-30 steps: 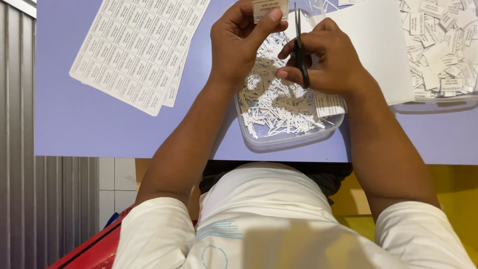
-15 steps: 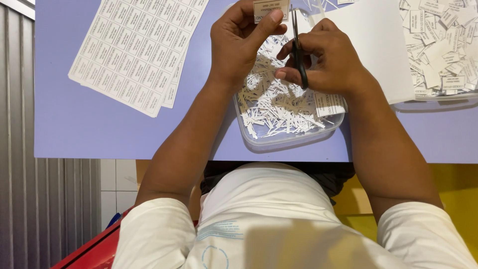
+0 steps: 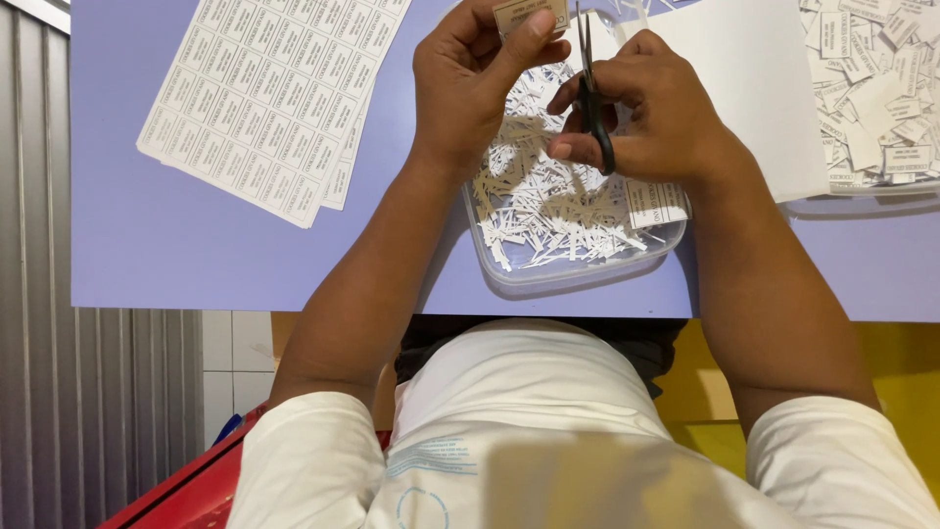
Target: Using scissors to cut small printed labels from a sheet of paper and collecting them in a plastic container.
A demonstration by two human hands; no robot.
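So both hands are up over a clear plastic tub [image 3: 578, 269] sitting at the near edge of a pale purple table [image 3: 196, 255]. The left hand [image 3: 470, 83] is closed in a pinch, thumb and fingers gripping a little tan label [image 3: 530, 14] right at the top edge of the view, so only part of it shows. The right hand [image 3: 651, 113] is wrapped around black scissors [image 3: 590, 93], fingers through the handle loops, blades pointing up and away toward the label. The blades look nearly together, just beside the label's right edge, but I can't tell if they're actually touching it.

The tub under the hands is full of thin white paper slivers [image 3: 548, 211], and one strip of printed labels [image 3: 654, 203] leans over its right rim, just below the right wrist.

Off to the left there's a stack of label sheets [image 3: 264, 98] lying flat on the table, printed in a grid, well apart from the hands. A plain white sheet [image 3: 769, 98] lies right of the right hand, and past that, at the far right edge, another tub [image 3: 862, 196] is heaped with cut labels [image 3: 871, 88].

Person's in a white shirt, forearms bare.
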